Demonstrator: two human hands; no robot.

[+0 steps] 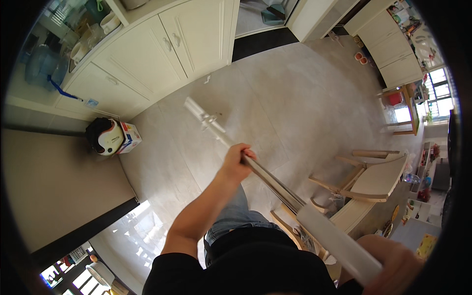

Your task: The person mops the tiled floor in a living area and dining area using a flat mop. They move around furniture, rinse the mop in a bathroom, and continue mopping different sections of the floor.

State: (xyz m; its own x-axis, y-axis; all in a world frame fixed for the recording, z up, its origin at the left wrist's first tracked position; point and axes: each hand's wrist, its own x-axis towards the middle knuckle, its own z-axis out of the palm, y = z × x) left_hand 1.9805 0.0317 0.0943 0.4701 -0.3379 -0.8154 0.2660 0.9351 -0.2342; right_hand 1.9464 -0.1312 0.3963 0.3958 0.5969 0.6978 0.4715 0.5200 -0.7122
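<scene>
Pale grey tiles make a wide floor (280,93), with cream cupboards (160,54) along the upper left and wooden furniture at the right.

At the middle, the left hand (237,161) is wrapped firmly round the slim part of a long pole (275,186). The right hand (399,263) is at the pole's thick end, lower right; it is too blurred to tell whether its fingers close there. The pole slants across the front of the body, its pale sleeve (337,246) near the right arm and its far end, with a small white fitting (210,120), out over the tiles. Whether that end touches the floor cannot be told.

With hands so far apart, the pole should be easy to steer: the left best serves as a pivot, snug but not rigid, while the right sets the angle. A tight squeeze would probably make it jerk.

Care belongs mostly on the right, where a wooden chair (378,179) stands close to the sleeve's side; a wide swing could knock it. Farther off at the left, a helmet (110,138) beside a box (131,137) also deserves a wide berth.
</scene>
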